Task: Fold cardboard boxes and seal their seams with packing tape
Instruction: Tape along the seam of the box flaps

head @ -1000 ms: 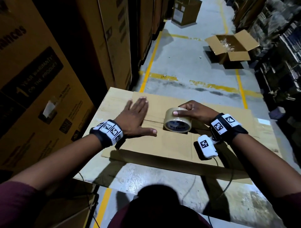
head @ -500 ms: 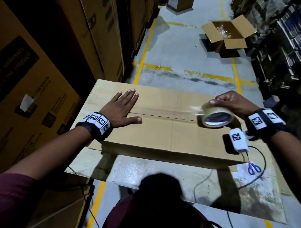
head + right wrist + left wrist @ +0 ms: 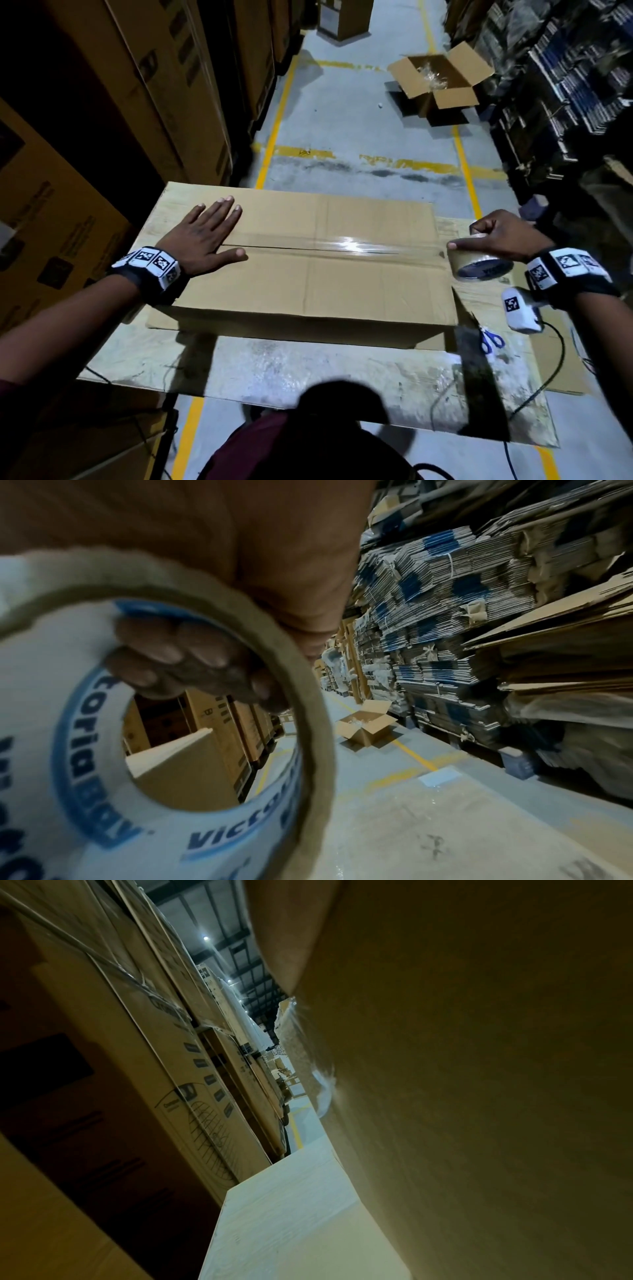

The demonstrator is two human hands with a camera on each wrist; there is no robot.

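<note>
A flat-topped cardboard box [image 3: 308,281] lies on the work table [image 3: 308,370], its two flaps meeting in a seam across the middle. A shiny strip of clear tape [image 3: 342,246] runs along that seam to the box's right edge. My left hand [image 3: 202,240] presses flat on the left end of the seam, fingers straight. My right hand [image 3: 493,236] grips the tape roll [image 3: 479,267] just past the box's right edge. In the right wrist view my fingers [image 3: 192,656] curl through the tape roll [image 3: 171,723]. The left wrist view shows only the box's side [image 3: 479,1096].
Blue-handled scissors [image 3: 491,339] lie on the table near the box's right front corner. A cable [image 3: 548,370] trails from my right wrist. Tall cartons [image 3: 144,102] stand to the left, and bundled flat cardboard [image 3: 565,85] to the right. An open box [image 3: 442,82] sits on the floor ahead.
My right hand has pulled the tape roll rightward along the seam, from the middle of the box to past its right edge. My left hand has stayed pressed on the left end.
</note>
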